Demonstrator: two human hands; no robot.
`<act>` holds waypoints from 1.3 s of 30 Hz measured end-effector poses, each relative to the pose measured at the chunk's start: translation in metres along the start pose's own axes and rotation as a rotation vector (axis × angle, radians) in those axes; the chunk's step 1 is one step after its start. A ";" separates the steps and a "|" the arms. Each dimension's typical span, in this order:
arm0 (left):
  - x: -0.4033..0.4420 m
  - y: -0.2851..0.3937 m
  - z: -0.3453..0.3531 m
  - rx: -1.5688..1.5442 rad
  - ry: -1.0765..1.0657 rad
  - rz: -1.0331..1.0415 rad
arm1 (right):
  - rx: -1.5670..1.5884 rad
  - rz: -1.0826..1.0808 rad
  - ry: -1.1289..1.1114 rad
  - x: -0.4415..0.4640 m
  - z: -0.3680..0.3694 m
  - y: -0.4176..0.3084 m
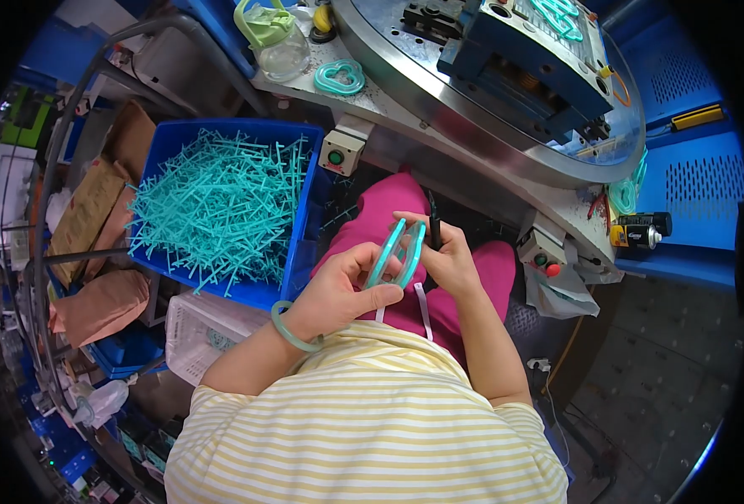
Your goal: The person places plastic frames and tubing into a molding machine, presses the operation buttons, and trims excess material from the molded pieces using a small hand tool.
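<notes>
Two teal plastic loop-shaped pieces stand side by side in front of my lap. My left hand is closed on them, its thumb along the lower edge. My right hand is closed, with its fingers at the upper right of the pieces. A slim black tool sticks up from between the right fingers; its working end is hidden, so I cannot tell its kind.
A blue bin heaped with thin teal plastic sticks stands at the left. Ahead is a round metal table with a mould block. Teal loops and a clear jug sit on the ledge. Two button boxes hang below it.
</notes>
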State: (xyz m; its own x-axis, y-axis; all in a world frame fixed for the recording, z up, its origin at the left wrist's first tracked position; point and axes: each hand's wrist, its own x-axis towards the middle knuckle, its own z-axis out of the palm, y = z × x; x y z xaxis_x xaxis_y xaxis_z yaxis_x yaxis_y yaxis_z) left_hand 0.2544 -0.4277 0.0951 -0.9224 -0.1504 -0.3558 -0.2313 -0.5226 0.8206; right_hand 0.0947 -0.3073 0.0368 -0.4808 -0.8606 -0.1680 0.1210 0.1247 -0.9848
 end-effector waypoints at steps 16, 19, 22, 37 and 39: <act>0.001 -0.013 -0.013 0.448 0.166 0.121 | -0.273 -0.119 0.229 -0.023 -0.009 -0.024; 0.002 -0.011 -0.012 0.447 0.186 0.155 | -0.621 -0.367 0.111 -0.036 -0.010 -0.043; 0.003 -0.012 -0.011 0.463 0.191 0.159 | -0.730 -0.395 0.099 -0.042 -0.007 -0.052; 0.001 -0.012 -0.013 0.616 0.254 0.181 | -0.817 -0.314 0.200 -0.031 -0.016 -0.039; 0.002 -0.014 -0.015 0.580 0.246 0.178 | -0.860 -0.280 0.359 -0.028 -0.018 -0.030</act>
State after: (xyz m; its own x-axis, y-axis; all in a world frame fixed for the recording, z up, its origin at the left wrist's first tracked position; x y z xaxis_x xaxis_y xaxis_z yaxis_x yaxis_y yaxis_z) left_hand 0.2599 -0.4332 0.0761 -0.8803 -0.4163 -0.2276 -0.2744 0.0552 0.9600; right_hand 0.0887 -0.2782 0.0706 -0.6487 -0.7303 0.2144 -0.6457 0.3790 -0.6629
